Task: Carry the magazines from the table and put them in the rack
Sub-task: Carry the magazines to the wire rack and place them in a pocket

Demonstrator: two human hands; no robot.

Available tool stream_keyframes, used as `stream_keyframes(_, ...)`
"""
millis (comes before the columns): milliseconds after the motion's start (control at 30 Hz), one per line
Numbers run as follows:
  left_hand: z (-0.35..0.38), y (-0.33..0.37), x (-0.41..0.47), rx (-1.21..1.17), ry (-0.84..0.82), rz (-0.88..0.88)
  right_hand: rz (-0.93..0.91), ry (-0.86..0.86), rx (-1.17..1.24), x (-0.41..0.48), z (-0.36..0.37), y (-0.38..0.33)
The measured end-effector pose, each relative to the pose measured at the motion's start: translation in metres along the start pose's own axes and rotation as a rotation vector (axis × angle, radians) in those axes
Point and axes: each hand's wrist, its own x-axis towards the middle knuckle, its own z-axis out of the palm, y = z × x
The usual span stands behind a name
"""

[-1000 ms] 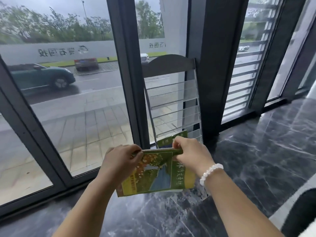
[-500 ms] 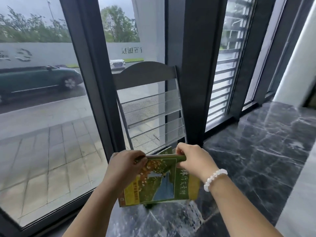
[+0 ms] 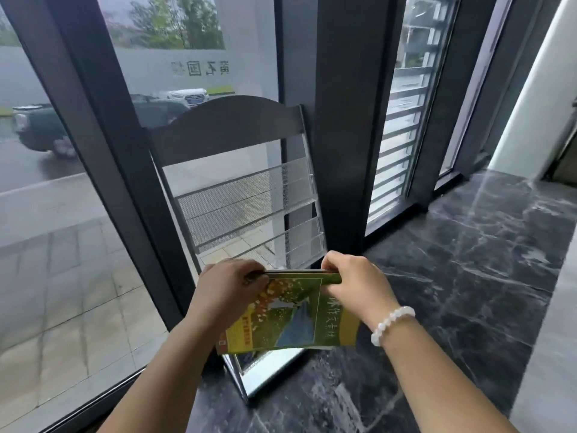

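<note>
Magazines pinched between left hand and right hand.

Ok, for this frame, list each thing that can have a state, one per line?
Magazines: held up in front of the rack, not yet in a pocket.
Left hand: fingers shut on the magazines' top left edge.
Right hand: fingers shut on the top right edge.
Rack: upright by the window, visible upper pockets empty.
</note>
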Motion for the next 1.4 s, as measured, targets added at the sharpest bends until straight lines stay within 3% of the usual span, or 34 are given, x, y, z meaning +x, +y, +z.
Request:
stream_keyframes(233, 0.044, 0.025, 0.088, 0.044, 0.038, -0.123, -0.126, -0.124, -0.046, 0.113, -0.005, 0.065)
stream_keyframes(433, 0.06, 0.025, 0.143, 0.074, 0.032, -0.233, -0.289, -0.122, -0.045, 0.198, -0.002, 0.09)
stream_keyframes(533, 0.06, 0.017, 0.165, 0.05, -0.008, -0.298, -0.335, -0.13, -0.064, 0.23, 0.006, 0.088)
stream_keyframes(800, 0.065, -0.042, 0.245, -0.039, 0.096, -0.438, -0.447, -0.189, -0.043, 0.334, 0.033, 0.068)
stream_keyframes(1167, 0.042, -0.12, 0.393, -0.1, 0.066, -0.454, -0.373, -0.162, 0.022, 0.494, 0.058, 0.033)
stream_keyframes(1400, 0.04, -0.162, 0.422, -0.061, 0.275, -0.486, -0.431, -0.193, -0.025, 0.559, 0.073, 0.034)
